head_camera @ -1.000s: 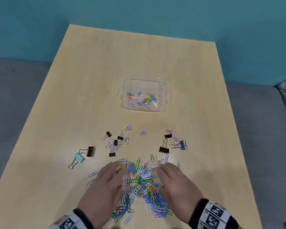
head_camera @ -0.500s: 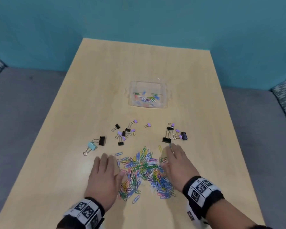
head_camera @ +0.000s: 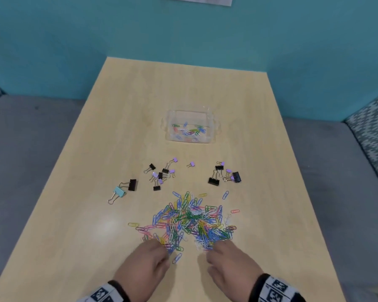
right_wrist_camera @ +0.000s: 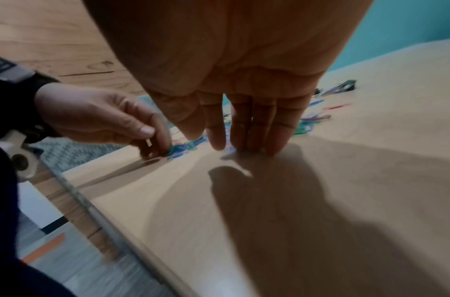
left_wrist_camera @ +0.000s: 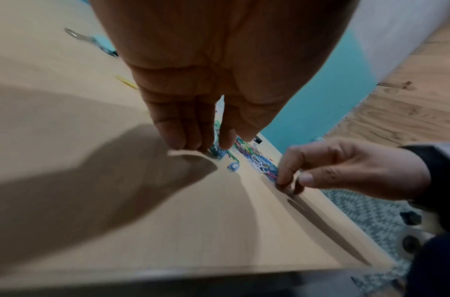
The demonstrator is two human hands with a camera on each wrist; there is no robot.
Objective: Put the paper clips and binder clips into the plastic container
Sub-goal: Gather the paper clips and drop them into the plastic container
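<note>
A heap of coloured paper clips (head_camera: 190,221) lies on the near middle of the wooden table (head_camera: 96,225). Beyond it stands the clear plastic container (head_camera: 214,127), with several paper clips inside. My left hand (head_camera: 165,250) sits at the heap's near left edge, fingers curled down and pinching clips (left_wrist_camera: 216,150). At the near right edge my right hand (head_camera: 212,250) does the same, thumb against fingertips on clips (left_wrist_camera: 272,170). Binder clips lie between heap and container: a black one (head_camera: 132,184) beside a light blue one (head_camera: 119,192), a small black-and-purple group (head_camera: 160,174) and a right group (head_camera: 225,174).
A teal wall (head_camera: 183,35) rises behind the table. Grey seat cushions (head_camera: 20,149) flank it on both sides, with a patterned cushion (head_camera: 371,131) at the right. Single stray clips (head_camera: 225,195) lie around the heap. The table's near edge (left_wrist_camera: 218,269) runs just below my wrists.
Both hands have drawn back from the sides of the heap to its near edge. Their fingers, flat on the clips before, now curl and pinch. The head view has lifted.
</note>
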